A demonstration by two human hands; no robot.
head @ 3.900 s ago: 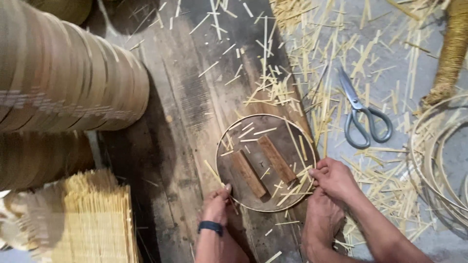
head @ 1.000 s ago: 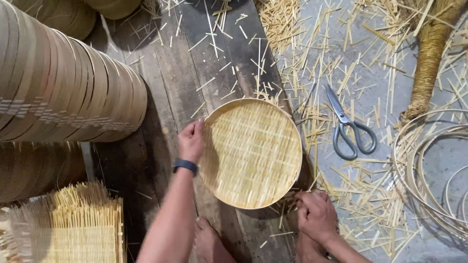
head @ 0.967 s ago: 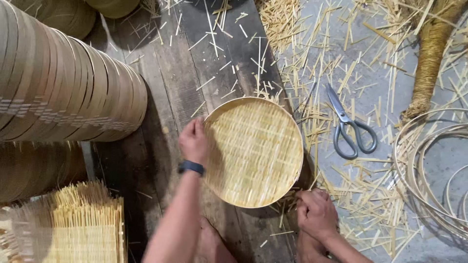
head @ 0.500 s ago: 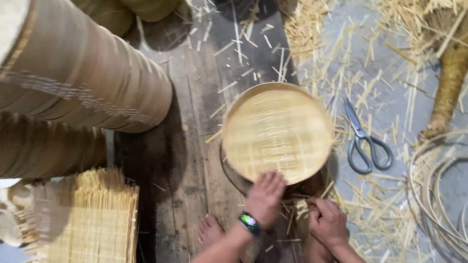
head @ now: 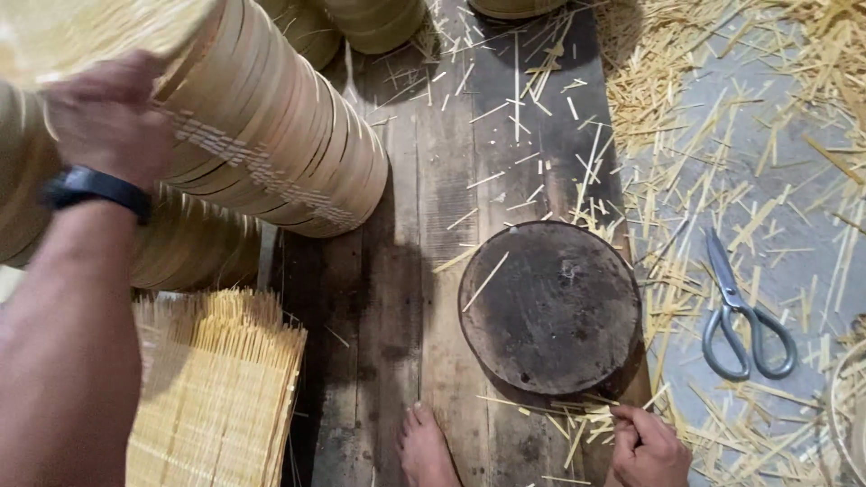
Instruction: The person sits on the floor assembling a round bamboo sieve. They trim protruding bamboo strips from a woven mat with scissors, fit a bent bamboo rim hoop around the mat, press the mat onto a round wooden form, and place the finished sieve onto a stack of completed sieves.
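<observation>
My left hand (head: pixel 104 113), a black band on its wrist, grips a round woven bamboo tray (head: pixel 86 27) at the top left and presses it against the end of a long stack of round bamboo trays (head: pixel 289 153) lying on its side. A dark, worn round disc (head: pixel 550 307) lies bare on the wooden planks (head: pixel 406 298). My right hand (head: pixel 649 446) rests at the disc's near right edge, its fingers curled among loose bamboo slivers. My bare foot (head: pixel 428 446) is just left of that hand.
Steel scissors (head: pixel 744 311) lie on the grey floor to the right, amid scattered bamboo slivers (head: pixel 686 117). A pile of flat woven bamboo mats (head: pixel 216 388) sits at the lower left. More tray stacks (head: pixel 370 22) stand at the back.
The woven tray that lay on the disc is lifted off and carried by my left hand to the stack at the left. The dark disc is now uncovered. My right hand stays by its edge.
</observation>
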